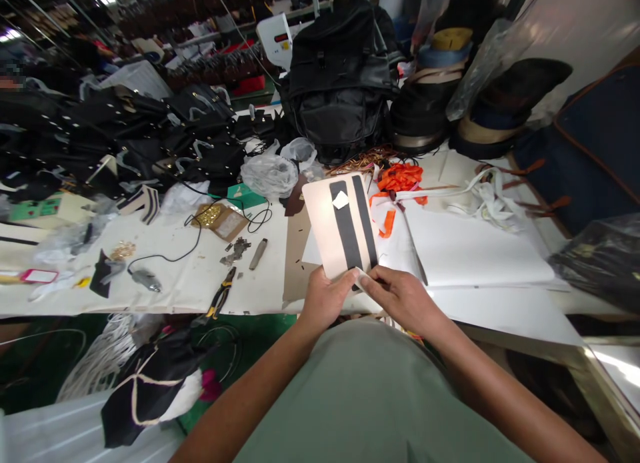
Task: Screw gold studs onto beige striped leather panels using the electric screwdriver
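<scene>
A pale beige panel (320, 213) with rounded corners and two black stripes is held up at an angle over the table's front edge. A small white patch (341, 200) lies on its wider stripe. My left hand (326, 298) grips the panel's lower left edge, thumb on the front face. At the lower right corner, my right hand (403, 295) is closed on the panel, its thumb tip close to the left thumb. The fingers behind the panel are hidden. Brown board and white sheets lie beneath it.
Left on the table are pliers (221, 293), a grey-handled tool (259, 254), metal pieces (236, 250) and a corded device (145, 280). A black backpack (337, 83) stands behind. Orange ribbon (400, 177) and a large white sheet (475, 250) lie right.
</scene>
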A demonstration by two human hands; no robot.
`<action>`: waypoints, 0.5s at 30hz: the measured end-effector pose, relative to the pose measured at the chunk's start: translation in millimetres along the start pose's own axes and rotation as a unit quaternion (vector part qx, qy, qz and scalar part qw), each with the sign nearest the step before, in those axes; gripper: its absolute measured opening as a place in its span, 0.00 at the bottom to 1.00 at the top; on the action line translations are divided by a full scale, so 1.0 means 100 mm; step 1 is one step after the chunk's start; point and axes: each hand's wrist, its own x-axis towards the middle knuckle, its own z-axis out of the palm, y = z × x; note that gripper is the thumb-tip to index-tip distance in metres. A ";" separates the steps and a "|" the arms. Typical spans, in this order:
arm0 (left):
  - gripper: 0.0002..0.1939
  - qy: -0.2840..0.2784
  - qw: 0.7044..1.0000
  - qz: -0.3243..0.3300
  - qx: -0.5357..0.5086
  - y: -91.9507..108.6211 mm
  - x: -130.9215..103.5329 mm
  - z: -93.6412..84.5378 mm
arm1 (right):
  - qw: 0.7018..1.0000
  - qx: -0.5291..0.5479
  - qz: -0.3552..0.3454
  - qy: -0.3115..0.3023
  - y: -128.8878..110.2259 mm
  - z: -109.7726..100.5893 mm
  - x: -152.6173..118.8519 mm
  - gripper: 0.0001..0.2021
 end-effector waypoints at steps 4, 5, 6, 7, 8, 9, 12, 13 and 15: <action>0.17 0.019 1.000 0.009 0.019 -0.01 -0.01 0.03 | 1.000 -0.006 -0.019 0.023 0.02 0.06 0.04 0.21; 0.17 0.024 0.999 0.014 0.019 -0.02 -0.01 0.03 | 0.999 0.001 -0.020 0.028 0.03 0.08 0.05 0.22; 0.17 0.027 0.999 0.019 0.018 -0.03 -0.01 0.03 | 0.999 0.008 -0.017 0.035 0.05 0.11 0.06 0.23; 0.17 0.030 0.999 0.022 0.017 -0.03 0.00 0.03 | 0.999 0.016 -0.010 0.041 0.07 0.13 0.07 0.24; 0.17 0.032 0.999 0.024 0.015 -0.04 0.01 0.02 | 0.999 0.024 -0.001 0.048 0.08 0.15 0.07 0.25; 0.17 0.031 0.999 0.025 0.012 -0.05 0.02 0.01 | 0.998 0.032 0.008 0.054 0.10 0.17 0.07 0.26; 0.19 0.029 0.999 0.017 -0.005 -0.07 0.05 -0.02 | 0.995 0.064 0.025 0.069 0.10 0.20 0.08 0.27; 0.19 0.028 0.999 0.012 -0.012 -0.08 0.06 -0.03 | 0.994 0.074 0.024 0.076 0.10 0.21 0.08 0.27; 0.20 0.027 0.999 -0.001 -0.019 -0.09 0.08 -0.04 | 0.991 0.101 0.026 0.088 0.09 0.21 0.10 0.27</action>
